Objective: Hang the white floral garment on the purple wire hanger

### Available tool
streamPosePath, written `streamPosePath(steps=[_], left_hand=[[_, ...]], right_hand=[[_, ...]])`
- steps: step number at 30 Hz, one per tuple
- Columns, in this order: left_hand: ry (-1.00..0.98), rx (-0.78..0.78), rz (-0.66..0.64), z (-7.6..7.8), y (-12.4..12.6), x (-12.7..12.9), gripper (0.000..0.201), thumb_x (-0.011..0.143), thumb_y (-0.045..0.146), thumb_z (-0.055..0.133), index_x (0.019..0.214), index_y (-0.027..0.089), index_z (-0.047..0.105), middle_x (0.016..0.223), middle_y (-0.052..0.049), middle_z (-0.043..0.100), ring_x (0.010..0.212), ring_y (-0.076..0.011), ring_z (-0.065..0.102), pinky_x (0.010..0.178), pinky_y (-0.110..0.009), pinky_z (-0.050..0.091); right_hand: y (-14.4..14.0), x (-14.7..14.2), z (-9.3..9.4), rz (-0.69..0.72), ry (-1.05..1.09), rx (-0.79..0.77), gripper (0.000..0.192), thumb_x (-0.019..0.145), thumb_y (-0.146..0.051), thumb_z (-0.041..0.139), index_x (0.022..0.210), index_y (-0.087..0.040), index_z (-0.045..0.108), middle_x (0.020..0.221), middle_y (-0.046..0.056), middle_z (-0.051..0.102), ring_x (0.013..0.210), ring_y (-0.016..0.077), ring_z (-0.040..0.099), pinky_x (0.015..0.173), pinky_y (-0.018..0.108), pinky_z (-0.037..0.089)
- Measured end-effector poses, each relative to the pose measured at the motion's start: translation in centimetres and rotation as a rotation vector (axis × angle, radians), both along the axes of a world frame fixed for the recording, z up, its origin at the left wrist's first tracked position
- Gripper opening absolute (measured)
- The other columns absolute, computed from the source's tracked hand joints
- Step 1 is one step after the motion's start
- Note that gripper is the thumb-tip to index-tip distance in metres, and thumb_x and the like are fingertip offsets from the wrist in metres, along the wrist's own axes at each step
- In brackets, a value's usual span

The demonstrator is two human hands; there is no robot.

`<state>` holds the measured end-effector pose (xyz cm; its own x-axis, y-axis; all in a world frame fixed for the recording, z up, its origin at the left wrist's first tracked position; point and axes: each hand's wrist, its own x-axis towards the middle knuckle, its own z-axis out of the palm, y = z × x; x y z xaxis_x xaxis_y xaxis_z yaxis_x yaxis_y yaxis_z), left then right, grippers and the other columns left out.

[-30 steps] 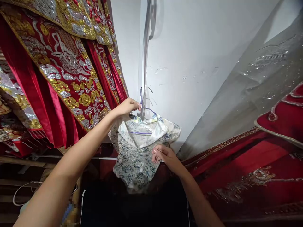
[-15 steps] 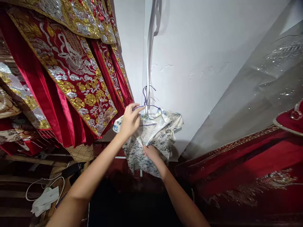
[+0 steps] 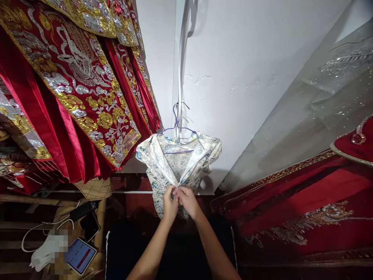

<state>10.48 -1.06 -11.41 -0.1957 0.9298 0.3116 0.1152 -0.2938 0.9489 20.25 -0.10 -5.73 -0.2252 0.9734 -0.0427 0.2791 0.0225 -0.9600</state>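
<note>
Hands (image 3: 178,200) pinch blouse (image 3: 177,165) front; blouse hangs on purple hanger (image 3: 176,126).

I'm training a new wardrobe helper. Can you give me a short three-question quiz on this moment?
1. True or false: the purple hanger carries the pale patterned top.
2. Where do the left hand and right hand meet? A) at the hanger's hook B) at the top's front opening, low down C) on the red robe
3. What lies at the lower left, screen lit?

Key: 1 true; 2 B; 3 a phone.
</note>
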Motion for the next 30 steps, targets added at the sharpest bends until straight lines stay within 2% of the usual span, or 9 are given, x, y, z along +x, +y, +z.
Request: streamPosePath(steps=[3, 9, 12, 15, 18, 22, 26, 28, 30], left_hand=[[0.108, 0.031, -0.01, 0.3, 0.0, -1.0, 0.014, 0.09, 0.026, 0.052, 0.081, 0.018, 0.059, 0.081, -0.004, 0.057, 0.081, -0.0186, 0.055, 0.075, -0.028, 0.043], [0.379, 0.078, -0.107, 1.5, 0.8, -4.0, 0.019, 0.094, 0.025, 0.048, 0.082, 0.018, 0.062, 0.08, -0.005, 0.059, 0.078, -0.0184, 0.056, 0.072, -0.029, 0.044], [0.455, 0.085, -0.212, 4.3, 1.9, -5.3, 0.016, 0.09, 0.024, 0.054, 0.079, 0.018, 0.064, 0.079, -0.004, 0.061, 0.075, -0.0178, 0.058, 0.07, -0.028, 0.046], [0.413, 0.168, -0.218, 9.5, 3.2, -6.1, 0.018, 0.091, 0.026, 0.057, 0.105, 0.02, 0.067, 0.092, -0.006, 0.066, 0.083, -0.0179, 0.062, 0.078, -0.03, 0.05], [0.275, 0.362, -0.068, 15.9, 4.4, -6.4, 0.041, 0.096, 0.027, 0.053, 0.136, 0.022, 0.051, 0.101, -0.007, 0.067, 0.087, -0.0171, 0.064, 0.083, -0.032, 0.051], [0.47, 0.5, -0.074, 22.2, 5.3, -6.3, 0.02, 0.097, 0.028, 0.052, 0.105, 0.02, 0.068, 0.102, -0.007, 0.07, 0.092, -0.0183, 0.065, 0.086, -0.032, 0.049], [0.495, 0.528, 0.04, 23.8, 5.5, -7.1, 0.019, 0.096, 0.03, 0.053, 0.094, 0.018, 0.068, 0.093, -0.006, 0.07, 0.088, -0.0182, 0.063, 0.084, -0.031, 0.048], [0.318, 0.513, 0.198, 23.3, 6.0, -8.9, 0.018, 0.095, 0.032, 0.055, 0.095, 0.019, 0.066, 0.095, -0.005, 0.068, 0.092, -0.0181, 0.062, 0.087, -0.031, 0.048], [-0.016, 0.416, 0.325, 21.9, 6.8, -11.6, 0.017, 0.094, 0.033, 0.056, 0.094, 0.019, 0.064, 0.091, -0.004, 0.066, 0.089, -0.0159, 0.062, 0.085, -0.029, 0.049]], right_hand=[[1.9, 1.2, 4.6, 0.003, 0.212, -0.065, 0.037, 0.086, -0.052, 0.056, 0.065, -0.022, 0.061, 0.052, 0.005, 0.053, 0.041, 0.0157, 0.044, 0.038, 0.03, 0.034], [7.4, 1.2, 17.0, -0.014, 0.388, 0.036, 0.027, 0.081, -0.04, 0.065, 0.074, -0.015, 0.064, 0.055, 0.0, 0.057, 0.04, 0.0062, 0.036, 0.034, 0.019, 0.022], [7.5, -0.1, 19.5, 0.014, 0.51, 0.119, 0.022, 0.083, -0.035, 0.063, 0.078, -0.013, 0.064, 0.057, 0.001, 0.06, 0.04, 0.0048, 0.039, 0.036, 0.017, 0.022], [6.2, -0.9, 18.9, 0.05, 0.483, 0.156, 0.02, 0.085, -0.033, 0.06, 0.077, -0.015, 0.063, 0.055, 0.0, 0.061, 0.04, 0.0054, 0.042, 0.038, 0.017, 0.028], [5.3, -1.2, 18.0, 0.053, 0.395, 0.173, 0.022, 0.085, -0.033, 0.057, 0.073, -0.015, 0.062, 0.05, -0.001, 0.059, 0.039, 0.0064, 0.04, 0.039, 0.018, 0.028], [5.6, -1.2, 17.4, 0.033, 0.295, 0.295, 0.023, 0.087, -0.033, 0.054, 0.074, -0.016, 0.063, 0.05, -0.002, 0.058, 0.04, 0.008, 0.04, 0.042, 0.021, 0.029], [7.0, -0.8, 14.0, -0.024, 0.087, 0.301, 0.021, 0.085, -0.029, 0.052, 0.073, -0.017, 0.065, 0.052, -0.002, 0.057, 0.046, 0.011, 0.046, 0.048, 0.023, 0.033], [7.1, -0.5, 11.5, -0.014, 0.03, 0.246, 0.022, 0.083, -0.027, 0.051, 0.068, -0.018, 0.064, 0.05, -0.002, 0.056, 0.047, 0.0122, 0.048, 0.05, 0.023, 0.036], [6.5, -0.3, 9.3, 0.014, 0.024, 0.205, 0.024, 0.082, -0.027, 0.051, 0.064, -0.018, 0.064, 0.048, -0.002, 0.054, 0.048, 0.0131, 0.05, 0.052, 0.024, 0.037]])
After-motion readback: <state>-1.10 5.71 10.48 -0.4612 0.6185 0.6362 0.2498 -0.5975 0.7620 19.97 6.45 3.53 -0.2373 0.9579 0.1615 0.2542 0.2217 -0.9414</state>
